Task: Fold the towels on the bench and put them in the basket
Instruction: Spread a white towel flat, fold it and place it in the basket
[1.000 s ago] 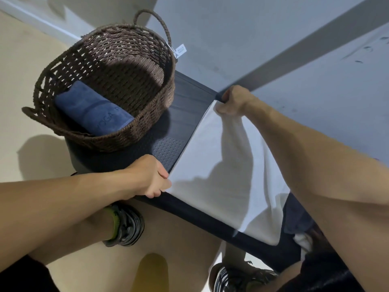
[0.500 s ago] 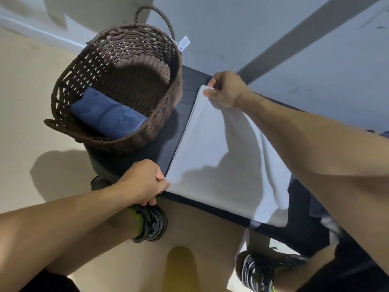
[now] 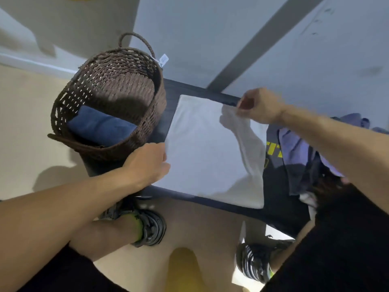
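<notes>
On the bench (image 3: 210,202), the white towel (image 3: 202,148) is now laid flat, and this is the main change: half a second ago its far left corner was held up by the right hand, and now that corner is lying on the dark surface, close to the basket (image 3: 88,89). The right hand (image 3: 255,106) has been moved away to the right along the far edge, and a raised fold of the cloth is pinched there between its curled fingers, so a soft ridge is seen running from it down toward the near right corner. The near left edge of the towel is held by the left hand (image 3: 147,163), with the thumb on top (the fingers below are hidden, so how firmly it is gripped cannot be told). The basket stands at the left end of the bench, and one folded blue towel (image 3: 99,127) is already lying inside it. A heap of other cloths (image 3: 294,148) is waiting at the right end. From this it is judged that the spreading is finished and the first fold is being prepared; probably the right side will be carried over to the left side. Most of the task is still not done.
</notes>
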A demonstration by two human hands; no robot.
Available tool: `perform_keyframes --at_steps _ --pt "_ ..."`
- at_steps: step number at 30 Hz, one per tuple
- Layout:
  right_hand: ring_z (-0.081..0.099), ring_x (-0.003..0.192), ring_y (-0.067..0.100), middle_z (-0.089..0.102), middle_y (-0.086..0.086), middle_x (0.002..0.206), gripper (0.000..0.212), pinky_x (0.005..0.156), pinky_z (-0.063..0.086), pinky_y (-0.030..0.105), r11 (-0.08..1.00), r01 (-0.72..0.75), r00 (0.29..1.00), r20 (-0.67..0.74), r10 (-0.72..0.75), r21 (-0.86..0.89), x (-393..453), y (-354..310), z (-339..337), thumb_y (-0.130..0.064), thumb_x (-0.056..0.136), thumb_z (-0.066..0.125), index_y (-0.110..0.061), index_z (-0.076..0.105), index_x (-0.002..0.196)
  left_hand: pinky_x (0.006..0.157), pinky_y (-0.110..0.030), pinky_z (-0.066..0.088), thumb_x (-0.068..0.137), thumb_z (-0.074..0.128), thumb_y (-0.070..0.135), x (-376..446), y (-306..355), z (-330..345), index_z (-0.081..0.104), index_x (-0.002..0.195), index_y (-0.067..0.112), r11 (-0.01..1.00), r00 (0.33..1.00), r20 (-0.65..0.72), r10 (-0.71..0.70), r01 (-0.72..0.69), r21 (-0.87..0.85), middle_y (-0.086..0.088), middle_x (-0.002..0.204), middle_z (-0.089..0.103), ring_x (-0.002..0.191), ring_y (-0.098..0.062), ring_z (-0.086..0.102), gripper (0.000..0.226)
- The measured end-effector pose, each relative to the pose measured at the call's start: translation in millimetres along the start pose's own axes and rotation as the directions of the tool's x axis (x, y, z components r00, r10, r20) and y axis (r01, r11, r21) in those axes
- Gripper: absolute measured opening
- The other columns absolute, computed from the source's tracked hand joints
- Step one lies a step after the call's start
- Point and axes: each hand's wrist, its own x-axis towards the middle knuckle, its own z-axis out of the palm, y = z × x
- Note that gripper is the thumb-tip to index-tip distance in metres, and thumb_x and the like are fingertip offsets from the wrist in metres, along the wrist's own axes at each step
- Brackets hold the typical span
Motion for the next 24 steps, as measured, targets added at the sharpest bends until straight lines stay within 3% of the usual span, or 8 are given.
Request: perform_keyframes --at_steps 4,7,10,13,16,18,22,24 --pt "0.061 0.05 0.012 0.073 0.004 0.071 0.01 0.045 0.047 0.018 0.972 -0.23 0.911 0.341 0.232 -0.048 -65.9 32.2 12.4 -0.021 0.088 0.068 -0.013 0.07 0.083 0.094 -0.036 0.045 0.089 0.066 0.03 6.9 39.0 9.8 0.059 0.116 0.015 0.953 0.955 0.034 0.293 -0.289 -0.089 -0.003 0.119 0.055 0.105 -0.023 0.057 0.031" --pt "0.06 0.056 0.018 0.066 0.007 0.073 0.022 0.051 0.053 0.025 0.889 -0.459 0.775 0.492 0.396 0.007 -108.1 44.6 36.4 -0.028 0.09 0.07 -0.007 0.066 0.085 0.103 -0.036 0.037 0.089 0.065 0.036 19.6 64.9 18.8 0.053 0.132 0.017 0.913 0.912 0.041 0.408 -0.408 -0.003 -0.004 0.132 0.047 0.118 -0.024 0.046 0.048" --pt "0.058 0.053 0.018 0.063 0.007 0.071 0.04 0.048 0.051 0.026 0.823 -0.559 0.745 0.497 0.446 0.099 -145.2 46.4 65.1 -0.041 0.082 0.077 -0.004 0.065 0.086 0.109 -0.04 0.033 0.087 0.063 0.047 36.7 80.8 26.9 0.034 0.147 0.027 0.906 0.917 0.113 0.383 -0.397 0.145 -0.004 0.151 0.027 0.135 -0.027 0.029 0.07" --pt "0.06 0.065 0.021 0.065 0.006 0.073 0.036 0.051 0.046 0.027 0.868 -0.485 0.837 0.339 0.428 0.102 -170.9 44.6 87.8 -0.039 0.083 0.07 -0.003 0.069 0.084 0.114 -0.051 0.028 0.084 0.066 0.054 46.5 85.3 36.8 0.014 0.154 0.034 0.917 0.93 0.216 0.297 -0.341 0.208 -0.008 0.162 0.002 0.147 -0.032 0.004 0.09" --pt "0.059 0.066 0.023 0.068 0.009 0.076 0.023 0.05 0.041 0.027 0.914 -0.391 0.901 0.246 0.357 0.107 -181.3 46.2 91.7 -0.029 0.086 0.063 -0.008 0.064 0.075 0.11 -0.056 0.031 0.082 0.066 0.058 49.8 86.8 45.5 0.006 0.155 0.034 0.886 0.932 0.24 0.272 -0.34 0.316 -0.011 0.16 -0.003 0.146 -0.034 0.0 0.098" --pt "0.062 0.064 0.024 0.074 0.011 0.077 0.021 0.059 0.051 0.029 0.911 -0.406 0.877 0.313 0.364 0.078 -178.0 50.4 90.8 -0.022 0.086 0.062 -0.005 0.068 0.077 0.105 -0.056 0.036 0.08 0.067 0.057 50.8 89.7 48.2 0.007 0.153 0.034 0.876 0.938 0.222 0.265 -0.33 0.352 -0.011 0.156 0.001 0.142 -0.034 0.006 0.098" --pt "0.074 0.082 0.023 0.075 0.012 0.093 0.022 0.079 0.062 0.038 0.864 -0.503 0.711 0.574 0.407 0.009 -146.3 57.7 74.2 -0.015 0.083 0.074 -0.002 0.07 0.101 0.1 -0.056 0.039 0.077 0.07 0.053 53.5 92.7 51.5 0.008 0.149 0.035 0.882 0.941 0.219 0.259 -0.323 0.342 -0.007 0.153 0.0 0.137 -0.034 0.012 0.096" --pt "0.074 0.084 0.023 0.075 0.012 0.095 0.025 0.082 0.06 0.037 0.85 -0.523 0.737 0.536 0.412 0.066 -118.9 60.7 58.6 -0.025 0.087 0.072 -0.004 0.069 0.099 0.099 -0.055 0.039 0.076 0.071 0.052 56.2 91.2 51.6 0.008 0.148 0.036 0.885 0.938 0.218 0.269 -0.33 0.329 -0.006 0.152 0.0 0.137 -0.034 0.011 0.096"
